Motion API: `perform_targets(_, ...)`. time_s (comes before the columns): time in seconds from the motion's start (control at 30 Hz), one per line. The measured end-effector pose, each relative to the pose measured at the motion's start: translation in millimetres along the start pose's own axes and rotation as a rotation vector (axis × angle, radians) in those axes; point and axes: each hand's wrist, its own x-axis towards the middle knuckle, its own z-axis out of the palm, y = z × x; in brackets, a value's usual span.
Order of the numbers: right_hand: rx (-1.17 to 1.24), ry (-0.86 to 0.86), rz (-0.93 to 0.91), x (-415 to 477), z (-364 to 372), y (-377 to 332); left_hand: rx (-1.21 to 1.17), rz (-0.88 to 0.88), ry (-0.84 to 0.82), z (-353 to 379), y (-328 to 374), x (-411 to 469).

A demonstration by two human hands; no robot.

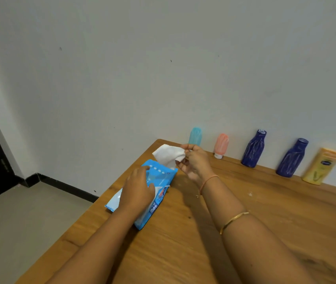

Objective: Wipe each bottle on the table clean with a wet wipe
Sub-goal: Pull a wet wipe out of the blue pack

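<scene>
Wood-grain desk meets a plain white wall. Past its left edge is a grey floor with black skirting. Near the far left corner lies a blue pack, which the left hand presses down with flat, relaxed fingers. The right hand pinches a white wipe rising from the pack's far end. Along the back edge stand a teal bottle, pink bottle, blue bottle, second blue bottle and yellow bottle.

Head-worn view, angled down, table close
</scene>
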Motion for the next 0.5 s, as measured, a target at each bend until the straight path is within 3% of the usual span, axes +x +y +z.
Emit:
perform_targets(0.17,-0.003,-0.035,0.075,-14,-3,-6,-0.511,-0.155,-0.038,-10,35,0)
perform_targets(0.33,-0.056,-0.085,0.072,-32,-12,-15,-0.713,-0.281,0.033,-16,48,-4)
perform_targets(0.5,-0.081,-0.024,-0.029,-46,-27,-29,-0.958,-0.334,0.043,-19,66,-20)
